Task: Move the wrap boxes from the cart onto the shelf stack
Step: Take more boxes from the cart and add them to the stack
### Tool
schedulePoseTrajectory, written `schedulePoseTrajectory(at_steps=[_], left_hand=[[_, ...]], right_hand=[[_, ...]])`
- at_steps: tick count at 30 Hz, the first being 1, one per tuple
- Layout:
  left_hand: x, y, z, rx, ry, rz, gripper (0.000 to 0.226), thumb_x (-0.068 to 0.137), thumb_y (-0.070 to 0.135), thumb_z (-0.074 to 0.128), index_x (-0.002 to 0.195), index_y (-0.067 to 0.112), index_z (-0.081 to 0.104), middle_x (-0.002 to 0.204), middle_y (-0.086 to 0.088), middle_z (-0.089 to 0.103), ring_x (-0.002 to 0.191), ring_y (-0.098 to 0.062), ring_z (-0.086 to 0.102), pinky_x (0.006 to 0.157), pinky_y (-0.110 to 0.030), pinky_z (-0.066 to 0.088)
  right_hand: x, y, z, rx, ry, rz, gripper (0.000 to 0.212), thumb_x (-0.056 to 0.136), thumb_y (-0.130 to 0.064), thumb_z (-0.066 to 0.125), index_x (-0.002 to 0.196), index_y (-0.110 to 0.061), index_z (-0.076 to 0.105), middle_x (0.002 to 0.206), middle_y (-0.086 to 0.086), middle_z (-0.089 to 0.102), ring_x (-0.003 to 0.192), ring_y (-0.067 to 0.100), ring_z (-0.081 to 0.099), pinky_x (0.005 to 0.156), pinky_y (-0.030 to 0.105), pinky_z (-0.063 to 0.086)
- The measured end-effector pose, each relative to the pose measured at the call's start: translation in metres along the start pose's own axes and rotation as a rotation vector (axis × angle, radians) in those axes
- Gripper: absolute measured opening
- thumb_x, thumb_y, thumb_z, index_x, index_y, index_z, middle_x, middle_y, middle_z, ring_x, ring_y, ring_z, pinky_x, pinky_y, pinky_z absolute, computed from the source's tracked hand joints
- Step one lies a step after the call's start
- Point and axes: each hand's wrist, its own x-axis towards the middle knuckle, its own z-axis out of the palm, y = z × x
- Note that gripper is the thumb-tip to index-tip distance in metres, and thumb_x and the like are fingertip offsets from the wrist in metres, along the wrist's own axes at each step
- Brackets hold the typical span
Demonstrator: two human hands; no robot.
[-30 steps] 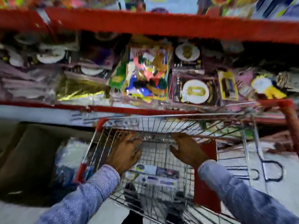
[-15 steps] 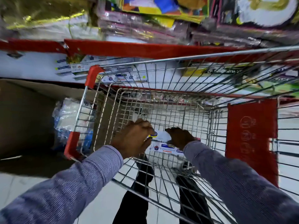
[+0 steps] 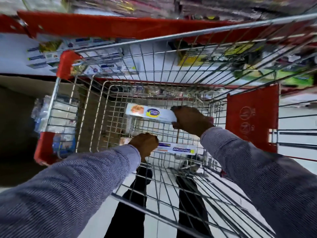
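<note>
Inside the wire cart (image 3: 109, 107), the left hand (image 3: 145, 145) is closed around the near wrap box (image 3: 176, 149), which lies low in the basket. A little farther in, the right hand (image 3: 191, 120) clamps one end of the far wrap box (image 3: 149, 114), held just above the basket floor. Beyond the cart's front wall runs the red shelf edge (image 3: 103, 26), with blurred packaged goods (image 3: 240, 54) behind the wires. A cardboard box (image 3: 20, 107) sits to the left.
</note>
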Motion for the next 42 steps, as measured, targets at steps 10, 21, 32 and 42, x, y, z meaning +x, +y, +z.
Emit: schedulePoseTrajectory(at_steps=[10,21,32,42], left_hand=[[-0.023,0.0,-0.036,-0.127,0.128,0.007,0.053,0.087,0.014,0.07,0.134,0.0,0.05,0.126,-0.024,0.06,0.113,-0.041,0.058,0.096,-0.047,0.048],[-0.214,0.039,-0.258,-0.011,0.742,-0.09,0.061,0.059,0.053,0.059,0.116,0.034,0.064,0.108,0.001,0.075,0.097,-0.026,0.07,0.074,-0.034,0.058],[-0.336,0.058,-0.452,0.206,1.057,-0.178,0.057,0.058,0.073,0.061,0.102,0.037,0.064,0.084,0.004,0.075,0.085,-0.022,0.069,0.065,-0.034,0.054],[-0.341,0.041,-0.542,0.146,1.12,-0.183,0.065,0.056,0.062,0.071,0.115,0.037,0.066,0.109,0.006,0.074,0.103,-0.02,0.066,0.081,-0.029,0.05]], right_hand=[[-0.027,-0.018,-0.089,-0.023,0.15,-0.095,0.064,0.085,-0.036,0.066,0.137,-0.006,0.041,0.124,0.02,0.061,0.111,0.038,0.059,0.091,0.042,0.05],[-0.1,-0.092,-0.354,-0.227,0.357,-0.3,0.05,0.087,-0.041,0.062,0.125,-0.011,0.051,0.115,0.013,0.065,0.105,0.032,0.06,0.084,0.035,0.043],[-0.176,-0.136,-0.565,-0.339,0.651,-0.242,0.045,0.083,-0.034,0.067,0.12,-0.012,0.055,0.116,0.015,0.059,0.104,0.034,0.061,0.088,0.044,0.052],[-0.149,-0.102,-0.625,-0.302,0.703,-0.083,0.021,0.089,-0.021,0.057,0.107,-0.012,0.054,0.106,0.008,0.045,0.085,0.026,0.053,0.08,0.039,0.048]])
